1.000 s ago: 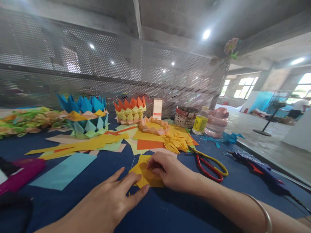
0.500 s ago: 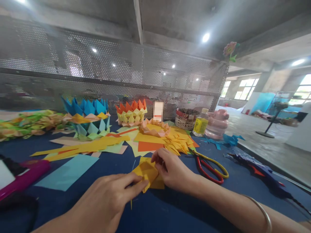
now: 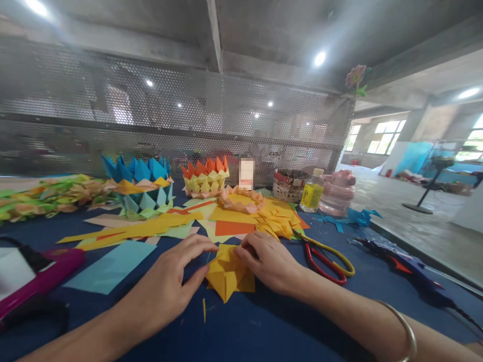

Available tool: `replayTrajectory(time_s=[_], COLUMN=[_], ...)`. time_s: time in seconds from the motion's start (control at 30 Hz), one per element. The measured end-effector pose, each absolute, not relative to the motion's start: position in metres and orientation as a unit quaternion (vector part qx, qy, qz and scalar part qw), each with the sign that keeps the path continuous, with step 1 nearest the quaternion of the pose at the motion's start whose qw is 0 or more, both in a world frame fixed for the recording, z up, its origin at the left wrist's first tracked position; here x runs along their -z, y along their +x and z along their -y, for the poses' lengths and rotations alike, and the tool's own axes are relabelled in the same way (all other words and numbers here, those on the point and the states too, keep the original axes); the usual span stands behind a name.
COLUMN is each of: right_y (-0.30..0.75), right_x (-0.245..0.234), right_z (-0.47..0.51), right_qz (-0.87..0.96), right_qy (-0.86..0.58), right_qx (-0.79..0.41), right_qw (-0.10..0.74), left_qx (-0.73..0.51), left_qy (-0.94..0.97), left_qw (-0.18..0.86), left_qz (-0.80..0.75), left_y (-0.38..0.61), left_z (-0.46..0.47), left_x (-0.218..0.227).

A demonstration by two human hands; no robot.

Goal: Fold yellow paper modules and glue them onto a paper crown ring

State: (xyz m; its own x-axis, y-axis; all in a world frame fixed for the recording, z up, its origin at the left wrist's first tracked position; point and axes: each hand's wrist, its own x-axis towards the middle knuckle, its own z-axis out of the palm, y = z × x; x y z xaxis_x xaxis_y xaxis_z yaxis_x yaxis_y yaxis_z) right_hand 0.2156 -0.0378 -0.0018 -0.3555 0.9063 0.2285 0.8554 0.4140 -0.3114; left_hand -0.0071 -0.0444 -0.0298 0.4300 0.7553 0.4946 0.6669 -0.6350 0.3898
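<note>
Two hands are working one folded yellow paper (image 3: 226,274), which is lying on the blue table (image 3: 264,322) between them. Left hand (image 3: 171,281) is pinching its left corner; right hand (image 3: 269,261) is gripping its far edge, fingers curled. Risk, as judged: uneven pressure skewing the crease, or the paper tearing.

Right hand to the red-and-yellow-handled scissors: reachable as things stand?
Probably yes. The red-and-yellow-handled metal scissors lie just right of the right hand on the blue tabletop, nothing between them; the hand only has to leave the folded yellow paper it presses.
</note>
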Motion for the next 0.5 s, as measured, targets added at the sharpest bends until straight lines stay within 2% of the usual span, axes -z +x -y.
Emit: replayTrajectory(time_s=[0.27, 0.5], right_y=[0.214, 0.217], right_x=[0.004, 0.005], right_z=[0.041, 0.043], right_qz=[0.858, 0.886], right_qy=[-0.467, -0.414], right_qx=[-0.080, -0.071], right_qw=[0.198, 0.195], left_qx=[-0.266, -0.250], left_qy=[0.871, 0.886], left_qw=[0.177, 0.170], left_qz=[-0.374, -0.351], left_y=[0.000, 0.001], left_z=[0.052, 0.054], left_x=[0.015, 0.012])
